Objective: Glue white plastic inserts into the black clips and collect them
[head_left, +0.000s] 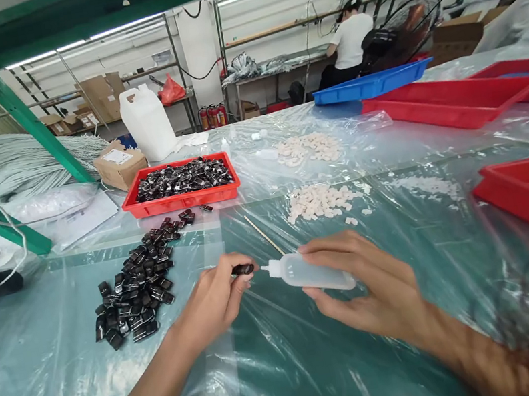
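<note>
Between thumb and fingers, my left hand pinches a small black plastic part. My right hand is wrapped round a translucent squeeze bottle, which lies nearly level with its thin nozzle pointing left. The nozzle tip is right at the black part; whether they touch I cannot tell. Behind the bottle a thin wooden stick rests on the plastic-covered table. Left of my left hand spreads a loose pile of similar black parts. Beyond the bottle is a heap of small pale pieces.
A red tray full of black parts stands at the back left, near a white jug and a cardboard box. More pale pieces lie farther back. Red trays and a blue tray are at right. A person sits beyond.
</note>
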A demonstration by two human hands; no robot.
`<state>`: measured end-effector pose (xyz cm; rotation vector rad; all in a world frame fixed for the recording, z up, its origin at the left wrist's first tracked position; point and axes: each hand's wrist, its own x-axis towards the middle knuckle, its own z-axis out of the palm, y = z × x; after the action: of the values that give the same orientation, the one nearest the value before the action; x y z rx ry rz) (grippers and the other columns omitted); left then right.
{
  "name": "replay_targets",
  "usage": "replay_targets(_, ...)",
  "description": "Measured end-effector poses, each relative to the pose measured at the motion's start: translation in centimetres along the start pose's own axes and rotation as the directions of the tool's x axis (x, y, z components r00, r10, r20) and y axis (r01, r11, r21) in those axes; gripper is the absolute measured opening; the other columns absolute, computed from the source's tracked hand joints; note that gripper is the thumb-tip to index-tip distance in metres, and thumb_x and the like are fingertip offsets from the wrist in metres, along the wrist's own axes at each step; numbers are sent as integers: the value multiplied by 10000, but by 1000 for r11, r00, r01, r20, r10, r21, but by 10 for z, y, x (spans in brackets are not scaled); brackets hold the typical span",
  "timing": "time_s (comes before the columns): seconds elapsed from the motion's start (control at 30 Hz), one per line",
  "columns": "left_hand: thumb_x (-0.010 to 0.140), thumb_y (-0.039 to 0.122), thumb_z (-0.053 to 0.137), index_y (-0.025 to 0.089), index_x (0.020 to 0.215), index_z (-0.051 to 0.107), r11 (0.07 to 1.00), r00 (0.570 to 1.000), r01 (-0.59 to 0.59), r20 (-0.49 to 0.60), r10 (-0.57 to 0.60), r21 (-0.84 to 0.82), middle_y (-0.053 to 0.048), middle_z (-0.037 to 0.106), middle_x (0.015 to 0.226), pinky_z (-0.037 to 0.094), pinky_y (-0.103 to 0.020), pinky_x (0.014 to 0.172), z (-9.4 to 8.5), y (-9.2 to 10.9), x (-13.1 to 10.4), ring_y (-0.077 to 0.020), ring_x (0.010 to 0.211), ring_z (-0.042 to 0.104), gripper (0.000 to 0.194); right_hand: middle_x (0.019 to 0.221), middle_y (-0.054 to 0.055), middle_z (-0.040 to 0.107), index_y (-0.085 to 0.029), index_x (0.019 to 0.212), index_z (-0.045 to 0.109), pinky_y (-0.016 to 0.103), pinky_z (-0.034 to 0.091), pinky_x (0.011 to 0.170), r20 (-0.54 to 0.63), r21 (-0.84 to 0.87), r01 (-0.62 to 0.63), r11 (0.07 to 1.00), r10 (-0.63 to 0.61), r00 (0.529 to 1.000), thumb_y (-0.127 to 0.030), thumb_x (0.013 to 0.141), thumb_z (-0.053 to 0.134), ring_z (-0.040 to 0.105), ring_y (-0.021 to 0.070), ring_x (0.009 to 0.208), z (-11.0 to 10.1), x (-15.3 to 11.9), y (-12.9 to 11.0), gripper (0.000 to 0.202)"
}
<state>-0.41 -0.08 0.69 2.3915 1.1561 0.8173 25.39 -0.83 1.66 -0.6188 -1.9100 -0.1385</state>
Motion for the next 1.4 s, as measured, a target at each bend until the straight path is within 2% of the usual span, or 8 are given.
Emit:
replay_targets(0.1, 1074, 271, 400, 265, 1237, 463, 999, 999, -32, 15, 32, 4, -11, 709, 994, 568, -326, 713, 2, 2, 1, -181, 798, 708, 175, 1013, 140, 759, -175, 1163, 646, 392, 610, 675, 9, 40, -20, 999, 20, 1000, -86, 799, 726, 741, 237, 863, 1, -1, -1, 383)
replay_targets(0.37, 1092, 342, 380, 233, 1198, 487, 999, 999, -42, 19, 42, 6, 4, 693, 856, 566, -305, 643, 4, 11, 3, -176, 706, 698, 185, 1019, 146, 761, -179, 1173, 662, 398, 607, 666, 12, -15, 45, 999, -45, 999, -80, 801, 736, 747, 244, 879, -1, -2, 1, 392)
replay_targets(0.53, 1086, 325, 401, 229, 1164, 512, 983, 991, -129, -6, 130, 127, -46, 759, 988, 595, -325, 641, 1, 12, 3, -206, 765, 744, 166, 1011, 105, 767, -217, 1176, 663, 395, 645, 675, 40, -73, 64, 995, -61, 997, -121, 820, 728, 766, 237, 867, -3, -2, -1, 374)
replay_targets(0.67, 1091, 326, 388, 235, 1154, 496, 978, 988, -153, 2, 154, 144, -58, 768, 1032, 615, -346, 673, 1, 11, 3, -221, 812, 764, 155, 997, 100, 775, -212, 1133, 671, 367, 659, 690, 87, -156, 134, 979, -121, 989, -122, 795, 763, 767, 219, 834, -6, -3, -3, 362)
replay_targets(1.07, 1099, 319, 365, 253, 1166, 453, 973, 980, -197, 15, 197, 123, -47, 764, 1046, 601, -323, 684, 1, 11, 4, -208, 842, 764, 129, 1002, 87, 781, -197, 1163, 669, 347, 677, 650, 78, -105, 140, 985, -133, 988, -99, 793, 758, 765, 201, 867, -5, -10, -4, 394)
replay_targets(1.17, 1098, 330, 375, 256, 1171, 454, 973, 979, -201, 9, 201, 109, -38, 757, 1047, 581, -309, 666, 1, 11, 4, -191, 788, 744, 130, 1022, 100, 777, -182, 1153, 673, 354, 670, 656, 82, -99, 145, 984, -137, 987, -93, 794, 760, 762, 200, 880, -6, -10, -3, 380)
replay_targets(1.27, 1101, 350, 361, 255, 1158, 465, 972, 982, -190, 21, 189, 141, -4, 731, 946, 528, -287, 610, -1, 12, 5, -165, 672, 682, 153, 1017, 110, 766, -168, 1138, 679, 363, 655, 659, 61, -59, 141, 988, -137, 989, -75, 793, 749, 760, 207, 884, -5, -7, -4, 364)
replay_targets(1.4, 1097, 345, 360, 250, 1122, 478, 979, 990, -141, 13, 141, 146, 56, 590, 749, 436, -266, 558, -6, 12, 5, -139, 554, 530, 154, 1030, 105, 740, -186, 1167, 669, 388, 629, 669, -30, 58, 23, 998, -22, 999, -69, 790, 726, 740, 217, 877, -4, -4, -6, 398)
